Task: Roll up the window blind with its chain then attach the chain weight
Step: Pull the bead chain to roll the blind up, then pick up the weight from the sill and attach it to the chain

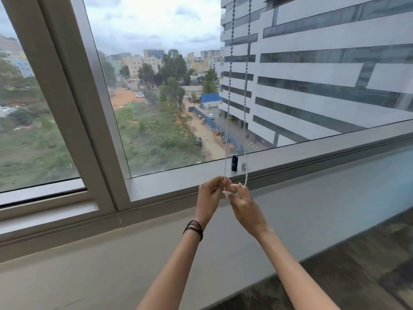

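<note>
A white bead chain [246, 86] hangs in two strands in front of the window glass, running out of view at the top. My left hand [209, 195] pinches the left strand near its lower end. My right hand [242, 202] pinches the bottom of the loop where the right strand comes down. Both hands meet just in front of the window frame. A small dark cylinder, the chain weight [234, 163], stands upright on the frame ledge behind the hands, between the two strands. A small grey piece [243, 166] sits beside it. The blind itself is out of view.
The grey window frame ledge [169, 184] runs left to right behind my hands. A thick vertical mullion [73, 104] stands at the left. A wide grey sill [111, 260] lies below, with a dark speckled counter edge [348, 276] at lower right.
</note>
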A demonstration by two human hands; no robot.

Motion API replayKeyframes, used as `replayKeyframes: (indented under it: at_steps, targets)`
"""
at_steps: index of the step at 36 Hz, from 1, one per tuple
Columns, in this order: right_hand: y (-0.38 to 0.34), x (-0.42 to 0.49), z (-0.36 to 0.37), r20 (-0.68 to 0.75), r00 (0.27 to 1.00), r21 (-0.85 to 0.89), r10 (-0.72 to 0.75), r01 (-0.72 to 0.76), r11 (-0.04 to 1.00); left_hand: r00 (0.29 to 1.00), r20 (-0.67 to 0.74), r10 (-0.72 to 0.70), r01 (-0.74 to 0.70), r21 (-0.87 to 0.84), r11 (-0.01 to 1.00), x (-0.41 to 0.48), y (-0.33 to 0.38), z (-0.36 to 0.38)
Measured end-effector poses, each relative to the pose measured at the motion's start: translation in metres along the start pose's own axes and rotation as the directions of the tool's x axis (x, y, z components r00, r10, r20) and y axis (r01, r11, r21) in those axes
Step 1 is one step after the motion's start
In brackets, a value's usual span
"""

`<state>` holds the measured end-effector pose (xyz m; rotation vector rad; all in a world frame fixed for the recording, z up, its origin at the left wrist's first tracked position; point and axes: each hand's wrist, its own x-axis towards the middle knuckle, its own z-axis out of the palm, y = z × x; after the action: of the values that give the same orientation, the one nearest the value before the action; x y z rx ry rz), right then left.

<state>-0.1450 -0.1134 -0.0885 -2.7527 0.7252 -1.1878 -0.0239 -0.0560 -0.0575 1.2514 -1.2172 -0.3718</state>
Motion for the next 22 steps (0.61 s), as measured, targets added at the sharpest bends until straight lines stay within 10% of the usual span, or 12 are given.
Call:
replayKeyframes:
  at_steps: [12,22]
  targets:
    - [0.036,0.001,0.019,-0.238,0.971,0.205,0.015,0.035,0.978,0.993,0.024,-0.120,0.122,-0.222,0.967,0.016,-0.006,0.017]
    - [0.076,0.030,0.036,-0.267,0.907,0.537,0.325,-0.140,0.832,0.985,-0.002,-0.170,0.166,-0.187,0.968,0.036,-0.019,0.029]
